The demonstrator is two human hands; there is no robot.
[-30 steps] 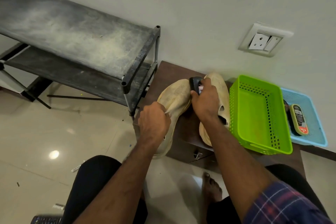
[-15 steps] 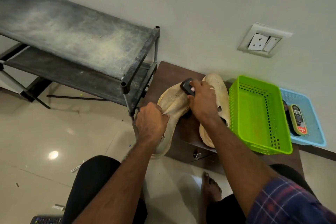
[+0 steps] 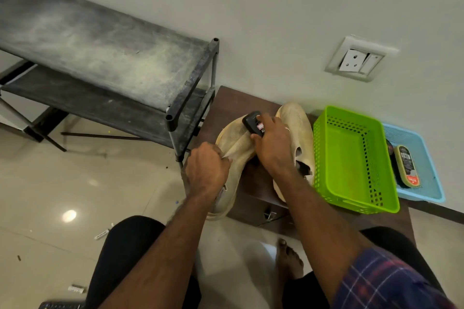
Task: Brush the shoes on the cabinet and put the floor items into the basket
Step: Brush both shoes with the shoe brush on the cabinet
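**Handling the left shoe under the brush**

You worked on the left shoe [image 3: 236, 148], which lay on the brown cabinet [image 3: 226, 100] with its heel overhanging the front edge. It looked light, with a soft knit upper that would probably buckle under brush pressure. Your left hand [image 3: 207, 168] therefore pinched a fold of the upper at mid-length, its grip curled tight on the fabric. Your right hand [image 3: 273, 143] was wrapped round the black brush [image 3: 252, 123], which was pressed to the toe area. Judged from this, a hold nearer the collar or sole would have given firmer support.

The right shoe [image 3: 296, 128] lay just beside, touching your right wrist area. The green basket [image 3: 356, 198] stood against it, limiting sideways strokes. Beyond the basket, a blue tray [image 3: 426, 190] held a second brush [image 3: 406, 165]. The dusty rack [image 3: 100, 40] stood close on the left. Small floor items [image 3: 103, 234] lay apart near your knee, as yet uncollected.
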